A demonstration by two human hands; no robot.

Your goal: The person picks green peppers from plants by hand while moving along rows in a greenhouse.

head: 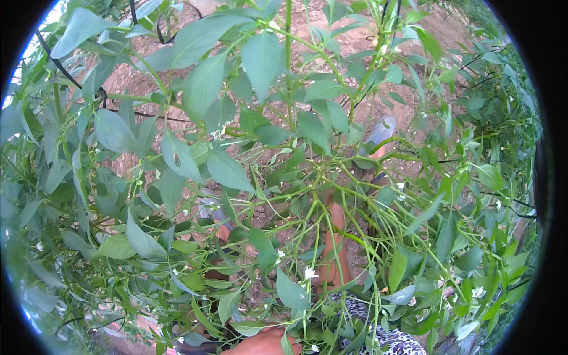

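A large chilli pepper plant (pixel 319 177) with green branching stems, broad leaves and small white flowers (pixel 310 273) fills the middle of the head view. My right forearm (pixel 336 248) reaches up among the stems from a black-and-white patterned sleeve (pixel 377 328). My right hand (pixel 330 199), near the branching point, is mostly hidden and blurred. At the bottom edge my left hand (pixel 266 342) is partly visible under leaves; its fingers are hidden. What either hand holds cannot be told.
Dense pepper foliage (pixel 44 199) stands at the left, with more plants (pixel 492 111) at the right. Dark support cords (pixel 57 57) run through the branches. Below lies reddish-brown soil (pixel 412 88), with a grey shoe (pixel 382 129) at centre right and another shoe (pixel 208 205) at centre left.
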